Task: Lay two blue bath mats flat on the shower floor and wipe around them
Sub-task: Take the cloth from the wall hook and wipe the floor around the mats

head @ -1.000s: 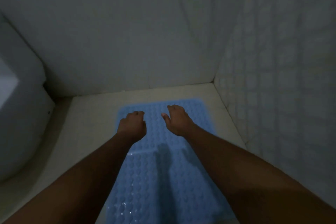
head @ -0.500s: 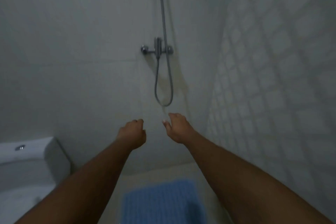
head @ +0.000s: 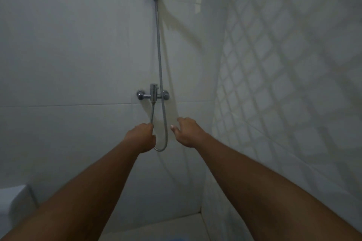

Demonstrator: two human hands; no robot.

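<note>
Left grip (head: 141, 139): fingers curled into a fist, empty, in front of the looped ribbed metal hose (head: 158, 45). Right grip (head: 186, 133): fingers relaxed, empty. Blue mat (head: 172, 239): sliver on shower floor (head: 166, 227).

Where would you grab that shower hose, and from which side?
I'd grip the hose on its right leg, just above the bottom loop, from the right: it hangs straight and clear beside the open right hand, while the short leg under the mixer is partly hidden.
</note>
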